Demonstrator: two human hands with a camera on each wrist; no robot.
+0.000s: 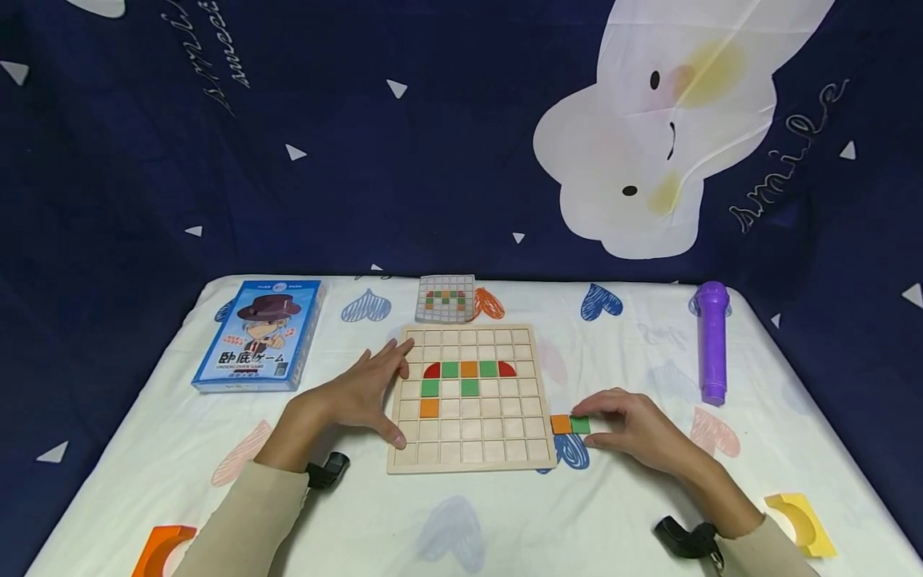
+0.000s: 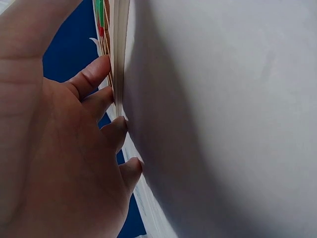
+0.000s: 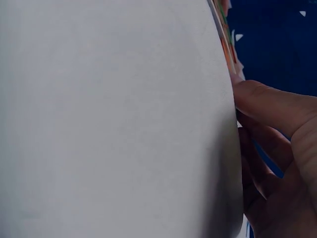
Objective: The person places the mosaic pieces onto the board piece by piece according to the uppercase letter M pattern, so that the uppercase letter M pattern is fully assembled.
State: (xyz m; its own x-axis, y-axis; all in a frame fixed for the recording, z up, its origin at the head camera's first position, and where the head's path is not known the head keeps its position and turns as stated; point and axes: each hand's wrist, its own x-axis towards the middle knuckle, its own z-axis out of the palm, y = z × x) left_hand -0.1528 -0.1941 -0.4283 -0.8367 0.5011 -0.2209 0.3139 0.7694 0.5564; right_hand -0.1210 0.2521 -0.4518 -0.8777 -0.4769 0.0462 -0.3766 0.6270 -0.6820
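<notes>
A wooden grid board (image 1: 472,453) lies flat on the table, with red, green and orange tiles set in its upper rows. Along its left edge rests my left hand (image 1: 364,393), fingers spread and thumb touching the frame; the left wrist view shows fingertips (image 2: 131,171) by the board's side. Off the board's lower right side, an orange square tile (image 1: 561,424) lies against a green square tile (image 1: 580,425). My right hand (image 1: 642,429) pinches the green tile between thumb and fingers. In the right wrist view, the tile is hidden behind the cloth's bulge.
Behind the board lies a small pattern card (image 1: 445,298) with a coloured grid. A blue game box (image 1: 259,336) is at the left, a purple microphone-shaped object (image 1: 713,344) at the right. An orange curved block (image 1: 162,549) and a yellow one (image 1: 808,525) lie near the front corners.
</notes>
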